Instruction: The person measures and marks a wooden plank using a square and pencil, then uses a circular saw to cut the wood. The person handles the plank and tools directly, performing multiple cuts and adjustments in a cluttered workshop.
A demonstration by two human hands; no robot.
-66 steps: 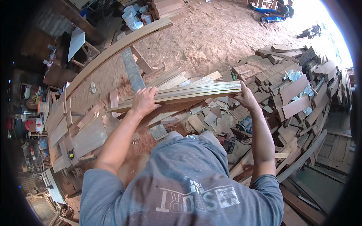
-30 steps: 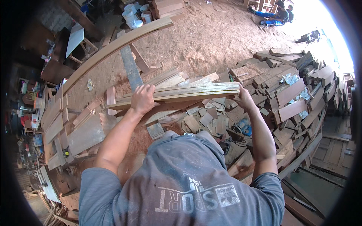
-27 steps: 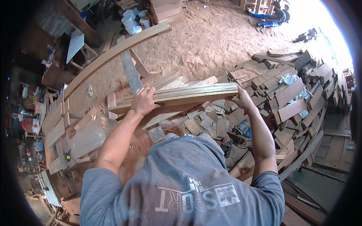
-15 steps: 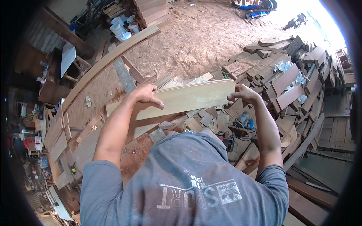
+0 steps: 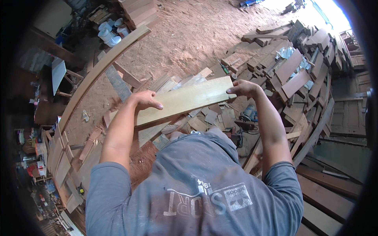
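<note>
A pale, flat wooden board [image 5: 189, 96] is held up in front of my body, slanting up toward the right. My left hand [image 5: 145, 100] grips its left part, thumb lying on the broad face and the fingers hidden behind. At the board's right end, my right hand [image 5: 245, 89] closes on the edge, thumb in front. Below the board, a blue power tool [image 5: 249, 114] lies on the ground among wood offcuts [image 5: 210, 117], close to my right forearm.
A long curved-looking beam [image 5: 98, 69] runs along the left. Piled timber [image 5: 291, 72] fills the right side. White buckets [image 5: 108, 35] stand at the far left, beside stacked boards [image 5: 138, 11]. Sawdust-covered ground [image 5: 193, 43] stretches ahead. A doorway lets in bright light at the far right.
The view has shifted, so the surroundings appear farther left and slightly higher. The board tilts a little more, its face turned further up. Both hands keep their hold.
</note>
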